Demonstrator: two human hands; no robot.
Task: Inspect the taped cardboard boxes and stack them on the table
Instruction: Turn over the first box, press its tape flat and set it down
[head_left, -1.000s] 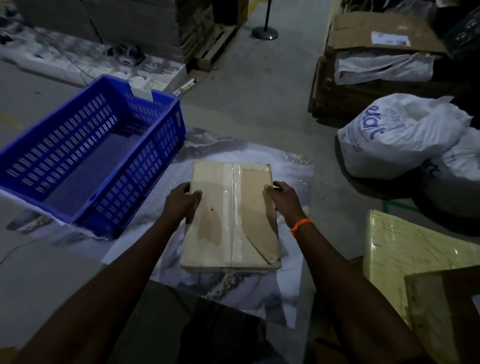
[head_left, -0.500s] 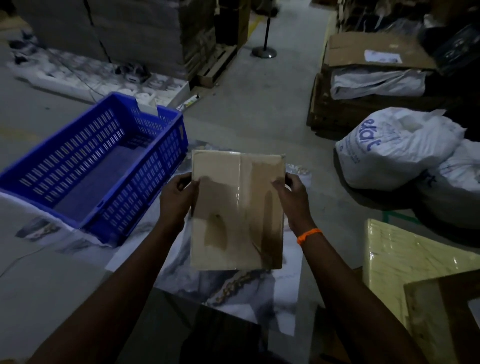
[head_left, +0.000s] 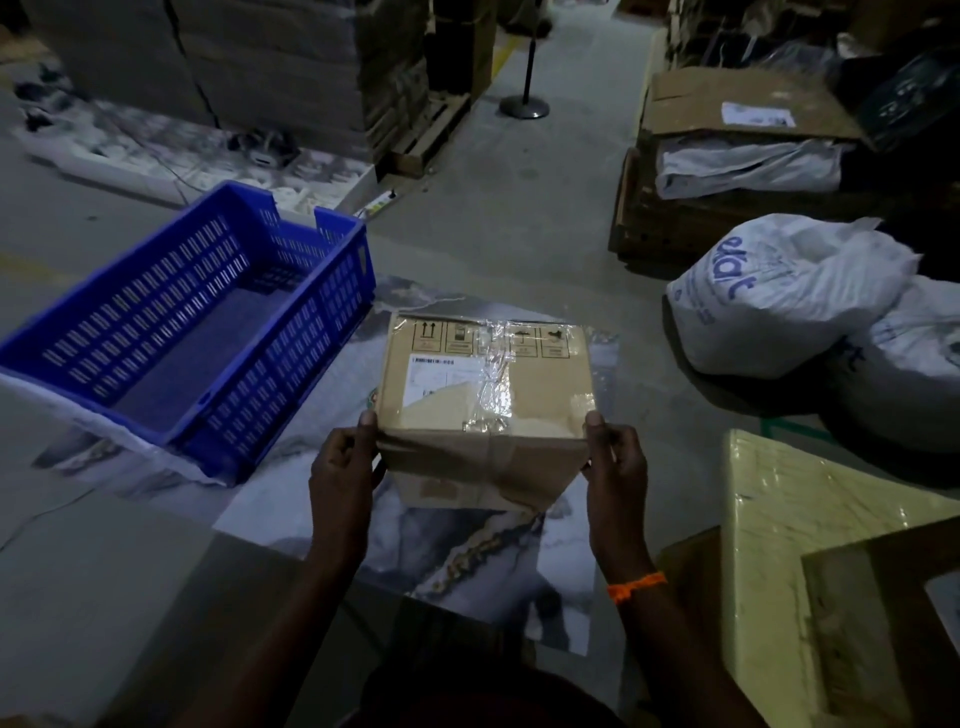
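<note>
Now a person holds a cardboard box (head_left: 485, 395) up over the tabletop (head_left: 291, 514), right in the middle of the view. The left hand (head_left: 343, 462) grips the box's left side, with the thumb on top and the fingers curled. The right hand (head_left: 615, 462) grips the right side the same way. The box is tipped, so one big face looks up at the camera. That face has shiny clear tape, a white label and small black signs along its far edge. The near side of the box looks dented. An orange band (head_left: 636, 586) sits on the right wrist. At 10 o'clock from the box a blue crate (head_left: 197, 332) stands on the tabletop, near the box. At 2 o'clock two white sacks (head_left: 779, 296) lie on the floor (head_left: 519, 234), well apart from the box. At 4 o'clock is a pale yellow wrapped block (head_left: 779, 519). The room is dark.
</note>
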